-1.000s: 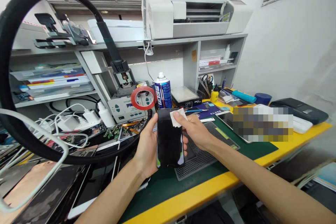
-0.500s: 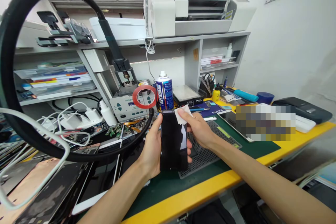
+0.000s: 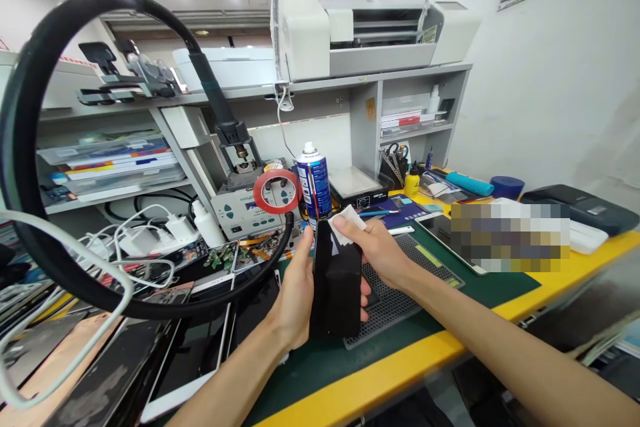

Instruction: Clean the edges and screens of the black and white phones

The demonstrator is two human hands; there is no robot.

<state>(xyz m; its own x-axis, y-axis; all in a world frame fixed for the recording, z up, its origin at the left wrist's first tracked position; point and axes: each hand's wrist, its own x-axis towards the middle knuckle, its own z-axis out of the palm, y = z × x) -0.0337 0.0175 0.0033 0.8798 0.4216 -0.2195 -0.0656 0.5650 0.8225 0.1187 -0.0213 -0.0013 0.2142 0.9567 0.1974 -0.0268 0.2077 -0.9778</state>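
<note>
A black phone (image 3: 336, 280) stands upright over the green mat (image 3: 325, 360), gripped along its left edge and back by my left hand (image 3: 296, 293). My right hand (image 3: 380, 250) pinches a small white wipe (image 3: 346, 221) and presses it against the phone's top right corner. Under the phone lies a grey perforated pad (image 3: 400, 280).
A blue spray can (image 3: 313, 181), a red tape roll (image 3: 274, 190) and a soldering station (image 3: 240, 203) stand behind. A black ring lamp (image 3: 30, 147) looms at left over loose screens and white cables. Another phone (image 3: 440, 230) lies to the right; shelves and a printer (image 3: 370, 30) behind.
The phone has tilted so that its screen faces more to the right. The wipe has stayed at the phone's top corner. The view has shifted slightly.
</note>
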